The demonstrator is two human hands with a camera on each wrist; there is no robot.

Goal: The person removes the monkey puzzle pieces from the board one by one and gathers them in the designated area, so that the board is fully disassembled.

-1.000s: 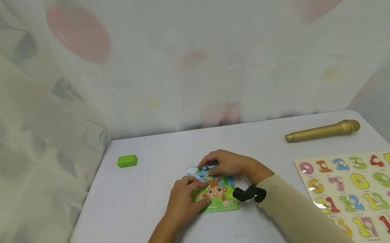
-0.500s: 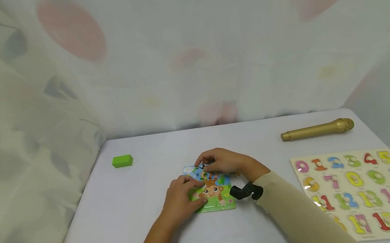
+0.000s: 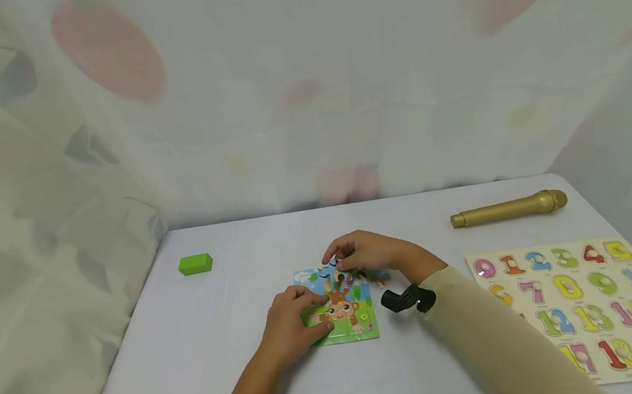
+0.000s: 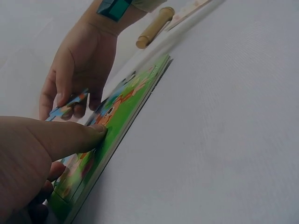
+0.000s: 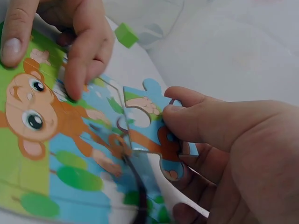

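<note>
Pinching puzzle piece point(image 5: 163, 144) in right hand point(image 3: 368, 250) at far edge of monkey puzzle point(image 3: 364, 320); steadying it on table point(image 3: 246, 243) with left hand point(image 3: 289, 318), not grasping. Probably fitting piece; next likely needs aligning, pressing down.

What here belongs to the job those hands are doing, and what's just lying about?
In use:
monkey jigsaw puzzle, with the left hand resting on it
jigsaw piece, pinched by the right hand

Lying about:
green block
gold microphone
number puzzle board

head: soft, even light — faint shadows on table point(image 3: 420, 366) | left wrist: dim | right wrist: puzzle point(image 5: 65, 154) partly blurred, seemingly ghosted
</note>
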